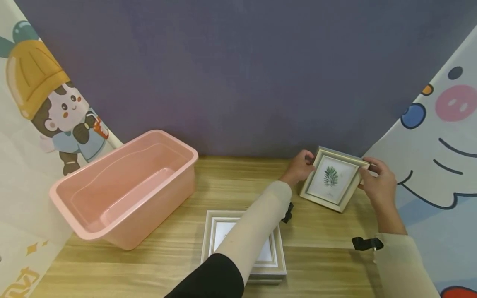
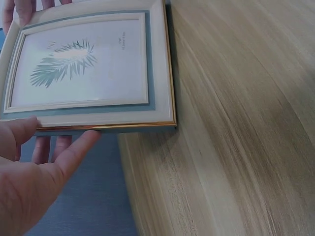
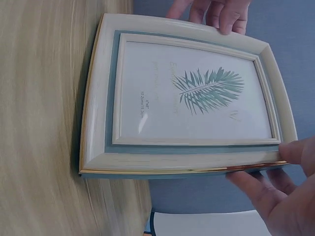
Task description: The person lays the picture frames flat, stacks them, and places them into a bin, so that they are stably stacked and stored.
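Note:
Both my hands hold one picture frame (image 1: pixel 331 179) with a cream border, a blue-green inner band and a green leaf print behind its pane. It stands tilted back at the far right of the table, its lower edge close to the tabletop. My left hand (image 1: pixel 299 167) pinches its left side near the upper corner, thumb at the front edge. On the opposite side, my right hand (image 1: pixel 381 182) grips the frame with the thumb in front and fingers behind. In the right wrist view, the leaf print (image 3: pixel 209 91) and small size lettering show clearly.
Beneath my left forearm lies a stack of cream picture frames (image 1: pixel 223 214), partly hidden by the sleeve. A pink plastic bin (image 1: pixel 169 198) stands on the left of the wooden table (image 1: pixel 149 265). Behind rises a dark grey-blue wall (image 1: pixel 242 74), with cartoon-printed panels on both sides.

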A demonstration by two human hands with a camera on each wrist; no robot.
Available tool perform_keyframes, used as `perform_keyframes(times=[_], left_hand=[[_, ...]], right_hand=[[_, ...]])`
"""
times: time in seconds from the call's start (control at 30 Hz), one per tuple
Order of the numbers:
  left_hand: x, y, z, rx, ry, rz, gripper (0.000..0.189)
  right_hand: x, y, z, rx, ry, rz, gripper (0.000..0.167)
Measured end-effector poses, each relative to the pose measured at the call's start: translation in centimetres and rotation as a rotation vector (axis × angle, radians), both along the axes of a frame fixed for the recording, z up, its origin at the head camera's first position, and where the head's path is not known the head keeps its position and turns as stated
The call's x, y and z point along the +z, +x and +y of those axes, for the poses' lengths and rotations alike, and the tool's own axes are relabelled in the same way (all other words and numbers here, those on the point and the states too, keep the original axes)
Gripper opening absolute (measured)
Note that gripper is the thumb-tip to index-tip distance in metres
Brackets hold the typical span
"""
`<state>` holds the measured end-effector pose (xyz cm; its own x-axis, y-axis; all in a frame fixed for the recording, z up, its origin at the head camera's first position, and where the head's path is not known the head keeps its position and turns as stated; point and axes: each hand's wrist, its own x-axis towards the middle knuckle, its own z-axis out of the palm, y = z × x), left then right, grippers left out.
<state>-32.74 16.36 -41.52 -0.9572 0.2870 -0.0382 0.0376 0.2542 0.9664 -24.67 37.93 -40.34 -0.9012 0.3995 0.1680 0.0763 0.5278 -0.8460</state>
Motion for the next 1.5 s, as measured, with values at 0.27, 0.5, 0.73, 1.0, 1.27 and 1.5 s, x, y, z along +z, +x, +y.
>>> perform_keyframes(times=[0.27, 0.5, 0.73, 1.0, 1.27, 1.5], left_hand=[[-0.1, -0.2, -0.1, -0.005, -0.001, 0.033, 0.027], [0.1, -0.5, -0.6, -0.008, -0.009, 0.05, 0.028], [0.8, -0.6, -0.9, -0.003, 0.025, 0.075, 0.028], [1.6, -1.1, -1.4, -0.042, 0.025, 0.138, 0.026], [2.9, -0.8, -2.3, -0.064, 0.013, 0.168, 0.027], [3.8, -0.5, -3.1, -0.083, -0.065, 0.235, 0.025]], right_hand=[[0.3, 0.0, 0.3, 0.007, 0.005, 0.0, 0.043], [0.8, 0.0, 0.2, 0.035, -0.063, 0.037, 0.039], [1.8, 0.0, -0.1, 0.019, -0.062, 0.069, 0.04], [3.1, 0.3, -0.6, -0.001, -0.078, 0.064, 0.04], [4.5, 0.7, -1.3, -0.024, -0.06, 0.084, 0.04], [4.5, 1.0, -1.6, -0.011, -0.108, 0.108, 0.039]])
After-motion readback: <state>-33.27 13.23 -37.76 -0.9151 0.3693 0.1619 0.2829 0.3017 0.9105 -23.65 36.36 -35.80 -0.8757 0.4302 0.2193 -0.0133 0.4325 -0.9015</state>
